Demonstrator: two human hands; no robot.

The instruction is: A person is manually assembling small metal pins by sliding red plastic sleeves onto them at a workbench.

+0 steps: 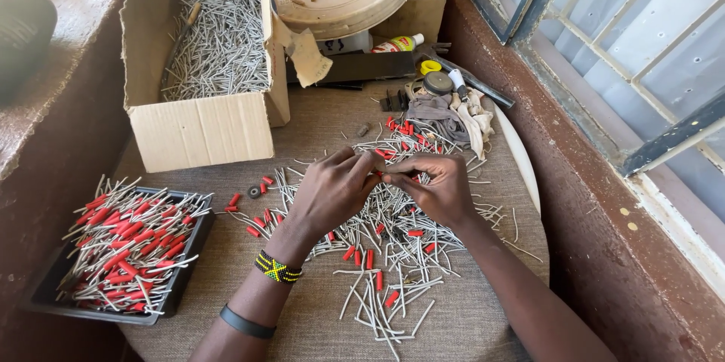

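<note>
My left hand (332, 188) and my right hand (434, 187) meet fingertip to fingertip over a scattered pile of thin grey metal pins (393, 256) on a cloth-covered table. Between the fingertips both hands pinch a small piece, a pin with a bit of red showing; its shape is mostly hidden. Short red sleeves (377, 260) lie loose among the pins. A black tray (185, 256) at the left holds many pins fitted with red sleeves (124, 245).
A cardboard box (200, 132) full of bare grey pins stands at the back left. Behind it sit a round beige lid (355, 3) with small wooden bits, a glue bottle (396, 44), rags and tools (449, 109). A barred window and ledge run along the right.
</note>
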